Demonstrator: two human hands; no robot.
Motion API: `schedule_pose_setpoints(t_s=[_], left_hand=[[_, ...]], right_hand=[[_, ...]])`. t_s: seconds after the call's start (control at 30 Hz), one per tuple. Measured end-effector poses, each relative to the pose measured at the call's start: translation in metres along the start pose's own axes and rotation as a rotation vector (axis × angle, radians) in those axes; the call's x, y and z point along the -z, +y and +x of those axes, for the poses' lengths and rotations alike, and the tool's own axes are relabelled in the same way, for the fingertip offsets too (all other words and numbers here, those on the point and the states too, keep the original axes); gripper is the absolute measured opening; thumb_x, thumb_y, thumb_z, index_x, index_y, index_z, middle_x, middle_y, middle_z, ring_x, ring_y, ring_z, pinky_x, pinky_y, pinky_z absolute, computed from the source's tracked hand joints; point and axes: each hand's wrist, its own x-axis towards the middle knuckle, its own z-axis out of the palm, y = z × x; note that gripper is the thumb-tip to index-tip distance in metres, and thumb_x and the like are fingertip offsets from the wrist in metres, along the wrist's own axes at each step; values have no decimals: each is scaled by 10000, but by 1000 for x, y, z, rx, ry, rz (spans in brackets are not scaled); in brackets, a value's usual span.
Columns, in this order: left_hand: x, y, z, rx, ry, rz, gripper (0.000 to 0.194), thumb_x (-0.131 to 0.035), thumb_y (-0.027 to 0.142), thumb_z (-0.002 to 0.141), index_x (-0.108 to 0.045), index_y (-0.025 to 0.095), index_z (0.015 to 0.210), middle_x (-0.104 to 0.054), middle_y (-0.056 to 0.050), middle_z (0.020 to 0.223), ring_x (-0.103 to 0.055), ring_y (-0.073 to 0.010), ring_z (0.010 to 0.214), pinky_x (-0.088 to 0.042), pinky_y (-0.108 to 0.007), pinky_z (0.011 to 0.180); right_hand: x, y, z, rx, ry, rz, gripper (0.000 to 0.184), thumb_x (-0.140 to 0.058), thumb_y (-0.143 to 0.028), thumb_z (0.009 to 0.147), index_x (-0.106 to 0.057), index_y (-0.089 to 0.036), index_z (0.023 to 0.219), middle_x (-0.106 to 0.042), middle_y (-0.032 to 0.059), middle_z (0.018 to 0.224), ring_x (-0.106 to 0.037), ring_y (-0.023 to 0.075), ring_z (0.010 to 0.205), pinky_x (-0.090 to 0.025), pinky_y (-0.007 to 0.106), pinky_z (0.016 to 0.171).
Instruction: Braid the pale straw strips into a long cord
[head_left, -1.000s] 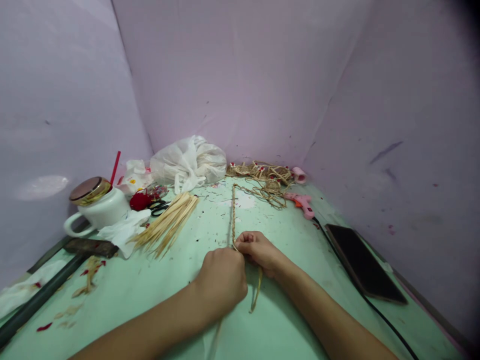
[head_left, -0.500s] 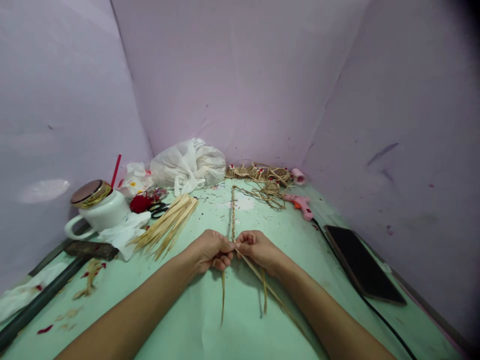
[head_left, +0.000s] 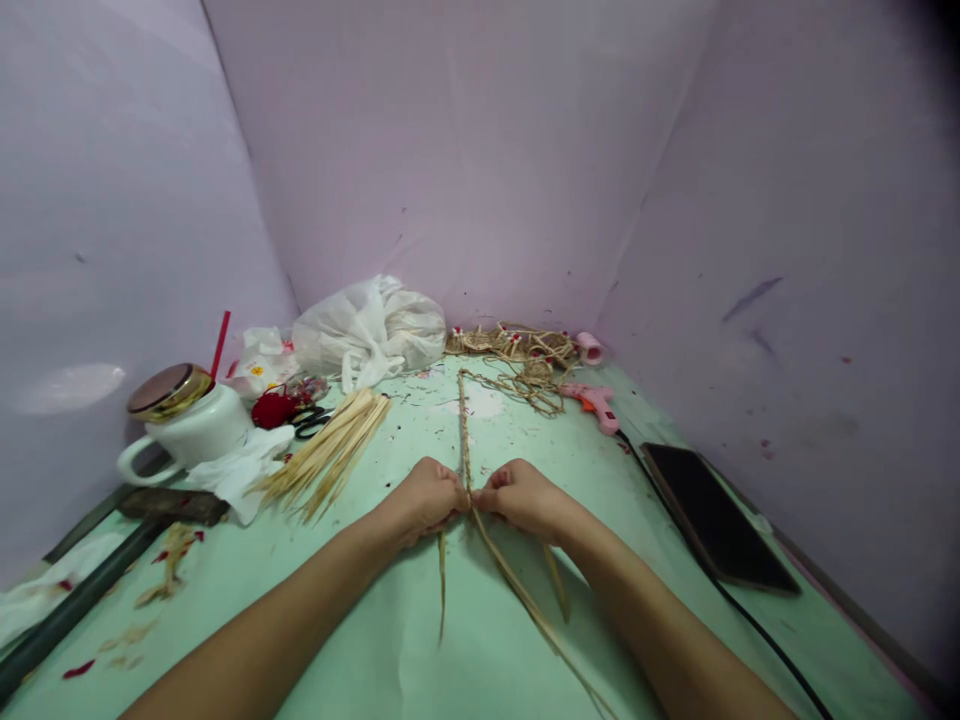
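A thin braid of straw-coloured fibre (head_left: 465, 430) runs straight from the far side of the table down to my hands. My left hand (head_left: 431, 500) is closed in a pinch on a strand at the braid's near end; a loose tail hangs below it. Close on the other side, my right hand (head_left: 517, 495) pinches another strand, whose end shows beneath the wrist. Between the hands a longer loose strand (head_left: 517, 590) trails toward me to the right. The fingertips partly hide the point where the strands meet.
Left are a bundle of dry fibre strips (head_left: 337, 450), scissors (head_left: 311, 423), a white mug (head_left: 199, 435) and a hammer (head_left: 82, 580). A plastic bag (head_left: 375, 335) and braided cord (head_left: 532, 370) lie at the back. Right are a pink glue gun (head_left: 596, 403) and a phone (head_left: 720, 515).
My hands have moved slightly apart, drawing strands outward at the braid's end. The long strand now hangs free between them. The view has shifted a little.
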Motion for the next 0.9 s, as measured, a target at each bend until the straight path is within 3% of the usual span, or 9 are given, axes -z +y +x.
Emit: schedule_pose_setpoints(t_s=[0.17, 0.37, 0.47, 0.57, 0.67, 0.77, 0.83, 0.9], left_hand=[[-2, -2, -1, 30, 51, -31, 163, -467, 82, 525, -395, 155, 398, -323, 57, 301, -231, -41, 241, -129, -190, 286], [5, -10, 2, 30, 25, -65, 104, -506, 156, 519, -462, 142, 427, -397, 33, 328, -303, -58, 257, -135, -185, 272], [9, -10, 2, -4, -21, -88, 99, -537, 178, 501, -462, 145, 444, -397, 46, 334, -288, -47, 246, -122, -181, 264], [11, -8, 1, -11, -43, -105, 94, -550, 185, 497, -469, 146, 471, -390, 58, 333, -261, -35, 242, -108, -175, 265], [12, -6, 1, -27, -66, -130, 78, -544, 187, 504, -484, 138, 489, -400, 57, 344, -248, -25, 246, -117, -171, 272], [13, -6, 1, -47, -85, -147, 65, -534, 183, 502, -492, 134, 492, -398, 58, 348, -247, -23, 248, -124, -172, 278], [14, -7, 2, -66, -95, -141, 72, -532, 188, 505, -488, 135, 485, -393, 57, 344, -248, -25, 248, -120, -175, 282], [14, -7, 2, -84, -111, -117, 75, -525, 184, 513, -484, 135, 473, -385, 56, 339, -243, -26, 251, -119, -177, 288]], right_hand=[[-3, -2, -11, 76, -126, 70, 119, -478, -153, 578, -520, -164, 467, -480, -6, 399, -390, 86, 353, -251, 217, 382], [-19, -12, -27, 307, 158, -306, 154, -489, -112, 581, -627, -163, 536, -592, 48, 521, -453, 108, 464, -240, 234, 454], [-16, -14, -28, 334, 141, -341, 140, -509, -118, 593, -618, -165, 518, -574, 43, 502, -420, 99, 451, -232, 236, 456], [-5, -11, -22, 246, 80, -156, 116, -557, -194, 626, -586, -156, 520, -546, 23, 482, -419, 94, 444, -264, 219, 440], [5, -11, -15, 82, 44, 238, 115, -533, -202, 682, -543, -146, 583, -554, 13, 522, -462, 86, 463, -355, 200, 471], [2, -13, -14, -49, -181, 565, 74, -496, -149, 708, -518, -141, 638, -570, 12, 552, -517, 87, 490, -433, 217, 542], [-4, -14, -14, -87, -274, 652, 80, -487, -138, 711, -508, -142, 634, -543, -2, 500, -498, 83, 442, -435, 219, 514], [-10, -12, -12, -75, -240, 642, 103, -495, -131, 698, -498, -141, 595, -494, -24, 444, -414, 59, 365, -360, 183, 410]])
